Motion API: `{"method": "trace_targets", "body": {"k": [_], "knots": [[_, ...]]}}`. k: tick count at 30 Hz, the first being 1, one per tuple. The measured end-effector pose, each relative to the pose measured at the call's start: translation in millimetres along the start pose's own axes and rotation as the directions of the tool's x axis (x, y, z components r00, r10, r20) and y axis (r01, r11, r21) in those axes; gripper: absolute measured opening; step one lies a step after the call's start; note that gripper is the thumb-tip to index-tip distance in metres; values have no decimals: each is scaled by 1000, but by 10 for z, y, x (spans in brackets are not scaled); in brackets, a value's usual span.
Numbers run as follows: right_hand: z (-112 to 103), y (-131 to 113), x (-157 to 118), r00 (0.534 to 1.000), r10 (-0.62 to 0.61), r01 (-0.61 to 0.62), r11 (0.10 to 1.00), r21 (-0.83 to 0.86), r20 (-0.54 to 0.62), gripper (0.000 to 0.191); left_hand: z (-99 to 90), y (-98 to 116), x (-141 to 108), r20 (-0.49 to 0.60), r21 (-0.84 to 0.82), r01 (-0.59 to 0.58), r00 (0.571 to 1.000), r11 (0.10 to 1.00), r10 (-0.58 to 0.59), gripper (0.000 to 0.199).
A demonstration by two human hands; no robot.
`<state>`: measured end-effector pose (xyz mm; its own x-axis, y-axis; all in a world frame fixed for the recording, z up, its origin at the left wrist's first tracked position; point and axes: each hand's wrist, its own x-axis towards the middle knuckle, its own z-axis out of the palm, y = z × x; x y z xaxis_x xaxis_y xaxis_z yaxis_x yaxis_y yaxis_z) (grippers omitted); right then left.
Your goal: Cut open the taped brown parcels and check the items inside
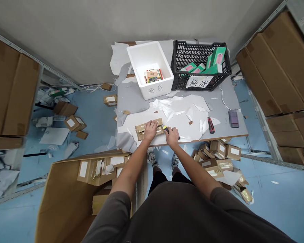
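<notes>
A small taped cardboard box point(141, 129) lies on the worktable close to its front edge. My left hand point(150, 129) rests on top of the box with its fingers spread over the cardboard. In my right hand point(171, 135) is a box cutter point(165, 128) with a yellow and black body, its front end at the right side of the box. The blade is too small to make out. A red and black tool point(211, 125), perhaps a second cutter, lies on the table to the right.
A white foam bin point(157, 88) and a black plastic crate point(176, 62) with green boxes stand at the table's back. Torn paper covers the tabletop point(218, 101), and a phone point(233, 118) lies right. A large open carton point(55, 189) stands at left; small boxes point(218, 150) litter the floor.
</notes>
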<state>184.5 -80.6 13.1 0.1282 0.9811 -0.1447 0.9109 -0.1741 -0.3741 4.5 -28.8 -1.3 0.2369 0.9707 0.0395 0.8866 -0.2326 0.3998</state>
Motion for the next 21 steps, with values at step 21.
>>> {"method": "trace_targets", "body": {"k": [21], "knots": [[247,-169,-88,955,286,-268,946,184,-80,43,59,30,-44,-55,-38,21,998,999,-23,40]]}}
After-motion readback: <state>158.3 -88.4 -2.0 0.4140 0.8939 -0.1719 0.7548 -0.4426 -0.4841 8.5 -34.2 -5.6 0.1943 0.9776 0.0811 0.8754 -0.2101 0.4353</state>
